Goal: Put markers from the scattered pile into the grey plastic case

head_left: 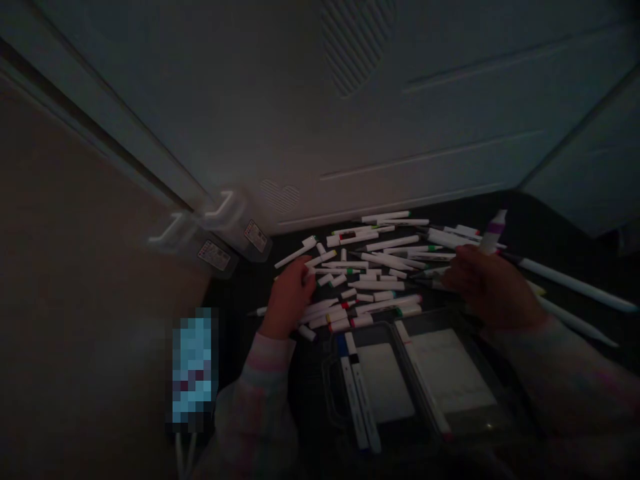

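Observation:
My right hand is closed round a white marker with a purple band, its narrow end pointing up. Beneath and beside that hand lie long white pens with grey ends. At the left edge of a loose heap of white markers, my left hand has its fingers curled together. A white marker with a green band lies at those fingertips; whether they grip it is hidden. Loose caps and markers with red, green, yellow and blue ends are scattered between my hands.
An open clear plastic case holding white cards and three markers lies in front of me. Two clear containers with labels stand at the left. A lit phone, blurred, has a cable. A pale panelled wall rises behind the dark table.

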### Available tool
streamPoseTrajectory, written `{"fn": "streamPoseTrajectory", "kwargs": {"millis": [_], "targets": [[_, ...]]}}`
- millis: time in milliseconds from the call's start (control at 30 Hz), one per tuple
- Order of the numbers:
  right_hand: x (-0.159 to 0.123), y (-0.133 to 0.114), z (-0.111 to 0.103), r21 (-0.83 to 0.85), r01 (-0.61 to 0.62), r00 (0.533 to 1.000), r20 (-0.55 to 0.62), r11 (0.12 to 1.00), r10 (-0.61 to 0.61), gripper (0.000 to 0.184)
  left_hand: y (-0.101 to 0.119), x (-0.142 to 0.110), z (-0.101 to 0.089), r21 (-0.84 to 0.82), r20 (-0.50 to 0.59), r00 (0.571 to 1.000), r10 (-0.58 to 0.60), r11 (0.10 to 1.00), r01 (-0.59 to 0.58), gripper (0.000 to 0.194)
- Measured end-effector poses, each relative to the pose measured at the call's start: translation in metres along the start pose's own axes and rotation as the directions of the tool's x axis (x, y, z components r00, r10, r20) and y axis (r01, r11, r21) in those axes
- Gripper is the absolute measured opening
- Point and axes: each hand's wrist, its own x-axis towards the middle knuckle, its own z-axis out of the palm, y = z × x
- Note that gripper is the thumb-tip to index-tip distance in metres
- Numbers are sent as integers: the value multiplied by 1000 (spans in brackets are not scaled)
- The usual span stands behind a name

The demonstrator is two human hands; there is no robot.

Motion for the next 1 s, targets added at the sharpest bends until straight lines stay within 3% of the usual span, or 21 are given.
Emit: {"fn": "streamPoseTrajectory", "kwargs": {"millis": [33, 100, 167, 200, 333, 467, 633, 767, 1000], "targets": [[0, 0, 0, 3, -1, 1000, 2, 1000, 1, 39, 0, 0, -1, -198, -6, 999, -48, 979, 46, 37], [0, -1, 0, 8, -9, 1000, 12, 1000, 9, 40, -1, 0, -4, -550, 24, 991, -129, 826, 121, 40], [0, -1, 0, 5, -5, 1000, 18, 1000, 5, 40, -1, 1, -6, -696, 46, 984, -174, 701, 157, 42], [0, -1, 0, 0, 5, 1000, 20, 1000, -5, 41, -1, 1, -6, -708, 36, 980, -194, 687, 162, 42], [0, -1, -2, 4, 50, 999, 21, 999, -50, 42, -1, 1, -2, -517, -57, 988, -145, 850, 95, 37], [2, -1, -4, 10, 68, 997, 33, 998, -68, 42, -2, 0, 7, -221, -31, 999, -29, 975, 21, 37], [5, -1, -6, 20, 111, 992, 50, 994, -112, 43, -6, 1, 9, -24, -4, 997, 71, 997, -71, 36], [7, -1, -6, 82, 145, 988, 30, 986, -148, 35, -3, 1, 6, 24, -26, 994, 105, 994, -105, 34], [7, -1, -7, 98, 150, 987, 34, 984, -154, 37, 21, 8, 9, 106, -43, 953, 299, 950, -294, 24]]}}
